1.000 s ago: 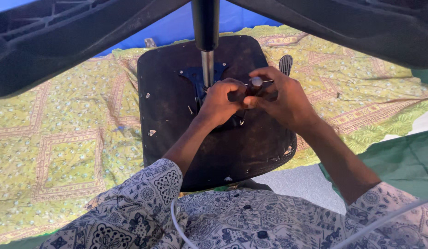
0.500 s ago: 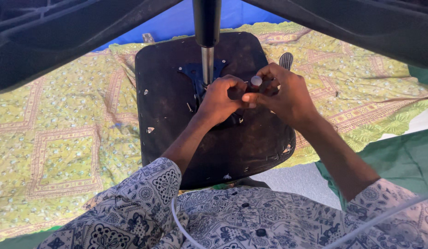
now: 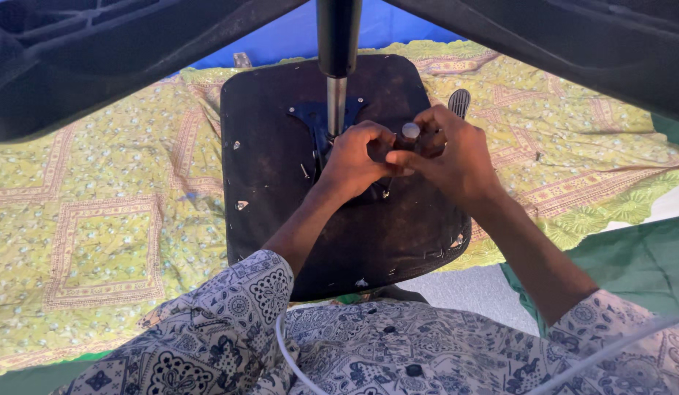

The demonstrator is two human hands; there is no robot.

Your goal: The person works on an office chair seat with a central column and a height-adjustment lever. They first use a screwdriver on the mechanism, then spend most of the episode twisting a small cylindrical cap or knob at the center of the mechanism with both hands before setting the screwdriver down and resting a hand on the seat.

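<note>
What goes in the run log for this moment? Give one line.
left hand: on seat mechanism | right hand: grips round-topped tool | upturned chair seat on yellow cloth

Can't really see what the left hand [image 3: 357, 157] and right hand [image 3: 456, 157] are gripping, since the fingers cover nearly all of it and only a small round knob [image 3: 410, 132] pokes out between them. The metal plate [image 3: 317, 117] on the chair seat [image 3: 281, 190] is half hidden behind the pole [image 3: 337, 88] and the hands. The pole and the black chair legs [image 3: 98, 58] run off the top edge. The paddle lever [image 3: 460, 101] is mostly behind the right hand.
</note>
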